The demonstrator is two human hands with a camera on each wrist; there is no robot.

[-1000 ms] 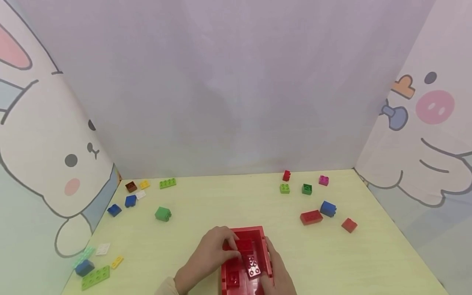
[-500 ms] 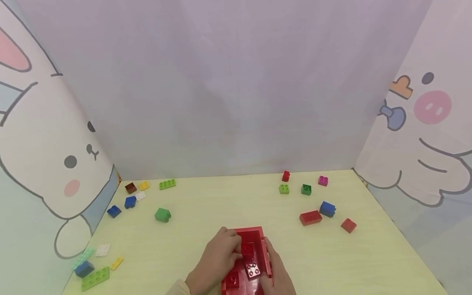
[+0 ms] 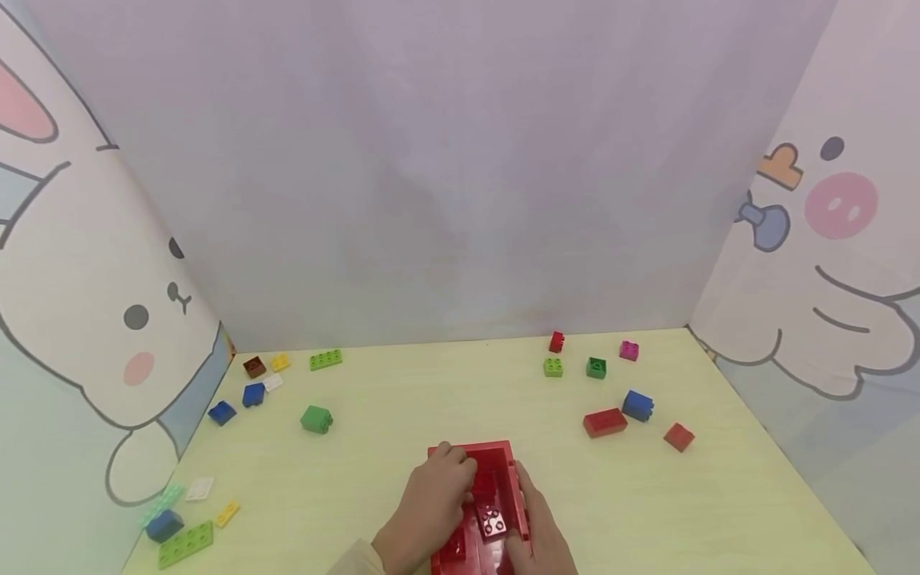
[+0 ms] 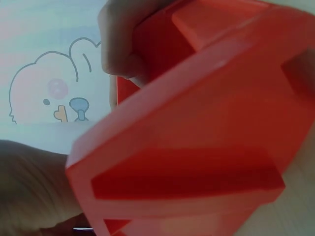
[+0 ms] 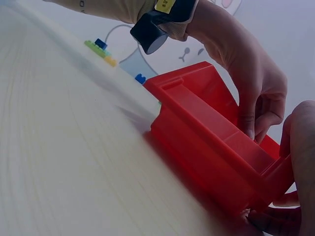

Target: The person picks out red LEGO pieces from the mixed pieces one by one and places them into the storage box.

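Note:
A red open-topped box point(image 3: 494, 457) stands at the table's near edge in the head view. My right hand point(image 3: 542, 533) grips its right side, thumb over the rim and fingers along the outer wall. My left hand point(image 3: 435, 501) reaches in over the left wall and pinches a red brick point(image 3: 486, 484), its fingertips mostly hidden. Beside it lies a shiny studded brick point(image 3: 493, 523) with strong glare, and another red brick point(image 3: 454, 548) sits near the left wall. The left wrist view is filled by the box point(image 4: 197, 123); the right wrist view shows the left hand point(image 5: 256, 83) dipping inside.
Loose bricks lie at both sides: a green brick point(image 3: 316, 419), blue bricks point(image 3: 254, 394) and a lime plate point(image 3: 186, 545) on the left; a red brick point(image 3: 605, 423), a blue brick point(image 3: 638, 406) and a dark green brick point(image 3: 596, 367) on the right. A fabric backdrop point(image 3: 446, 200) encloses the table.
My left hand has shifted right and further over the box, the red brick moving toward the shiny one and coming beside it. The right hand keeps its grip on the box.

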